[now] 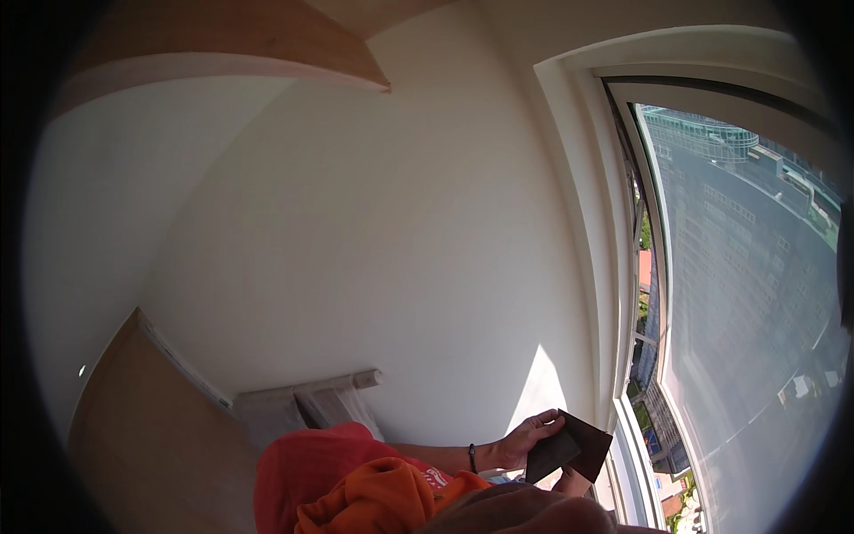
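An open dark brown bifold wallet (589,452) is held between my hands at the lower right, close to the window. My left hand (525,438) comes in from the left with a dark band on its wrist. Its thumb lies on the wallet's upper left part, and the other fingers are mostly hidden. My right hand (574,482) grips the wallet's lower edge, with only part of it showing. A blurred arm covers the area below. A red sleeve (294,472) and bunched orange cloth (382,494) fill the bottom.
A window (747,303) with a pale frame runs down the right side, with buildings outside. Beyond my hands stands a plain pale wall (382,240). A grey roll with hanging sheer fabric (334,400) is at the lower left, beside a brown wooden panel (151,427).
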Motion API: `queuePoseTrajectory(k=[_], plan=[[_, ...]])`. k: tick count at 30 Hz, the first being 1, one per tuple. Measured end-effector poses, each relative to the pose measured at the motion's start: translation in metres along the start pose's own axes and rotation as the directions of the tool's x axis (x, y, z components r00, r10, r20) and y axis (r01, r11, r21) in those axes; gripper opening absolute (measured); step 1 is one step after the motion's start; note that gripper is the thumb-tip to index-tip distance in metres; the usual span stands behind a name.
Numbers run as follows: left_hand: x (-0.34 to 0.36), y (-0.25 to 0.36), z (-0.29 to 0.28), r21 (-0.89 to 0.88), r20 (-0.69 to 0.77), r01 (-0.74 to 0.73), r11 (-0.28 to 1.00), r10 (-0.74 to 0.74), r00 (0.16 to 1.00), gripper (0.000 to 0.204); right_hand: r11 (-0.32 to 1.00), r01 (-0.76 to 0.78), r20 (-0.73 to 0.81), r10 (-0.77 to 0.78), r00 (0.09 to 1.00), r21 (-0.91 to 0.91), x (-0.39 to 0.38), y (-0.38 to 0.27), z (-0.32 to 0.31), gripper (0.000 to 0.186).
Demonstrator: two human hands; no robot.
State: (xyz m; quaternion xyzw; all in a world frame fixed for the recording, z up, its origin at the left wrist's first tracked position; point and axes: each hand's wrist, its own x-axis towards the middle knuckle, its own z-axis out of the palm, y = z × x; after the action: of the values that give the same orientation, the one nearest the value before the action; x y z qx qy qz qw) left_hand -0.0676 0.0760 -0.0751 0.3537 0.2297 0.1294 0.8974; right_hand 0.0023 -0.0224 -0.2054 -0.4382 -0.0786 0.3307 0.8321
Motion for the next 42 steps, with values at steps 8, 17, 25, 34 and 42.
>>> queuePoseTrajectory(k=[8,17,25,34,42], plan=[[-0.008,-0.009,-0.003,0.185,0.024,-0.036,0.982,0.032,0.999,0.022,0.999,0.006,0.02,-0.006,1.0,-0.033,0.0,-0.007,-0.005,0.031],[-0.018,0.007,-0.006,0.163,-0.001,-0.125,0.979,0.127,0.992,0.023,0.997,0.074,0.075,-0.072,0.995,-0.02,-0.002,0.0,-0.013,0.025],[-0.02,-0.005,-0.001,0.139,0.038,-0.064,0.988,0.06,0.998,0.021,0.993,0.105,0.083,-0.1,0.992,-0.062,-0.01,0.004,0.001,0.025],[-0.008,-0.033,0.015,0.218,0.222,-0.115,0.969,0.065,0.973,0.02,0.939,0.199,-0.025,-0.214,0.976,-0.28,-0.013,-0.018,-0.019,0.023],[0.008,-0.043,0.031,0.157,0.316,-0.062,0.986,0.009,0.949,0.02,0.581,0.294,0.0,-0.451,0.892,-0.759,-0.013,-0.04,-0.073,0.022]])
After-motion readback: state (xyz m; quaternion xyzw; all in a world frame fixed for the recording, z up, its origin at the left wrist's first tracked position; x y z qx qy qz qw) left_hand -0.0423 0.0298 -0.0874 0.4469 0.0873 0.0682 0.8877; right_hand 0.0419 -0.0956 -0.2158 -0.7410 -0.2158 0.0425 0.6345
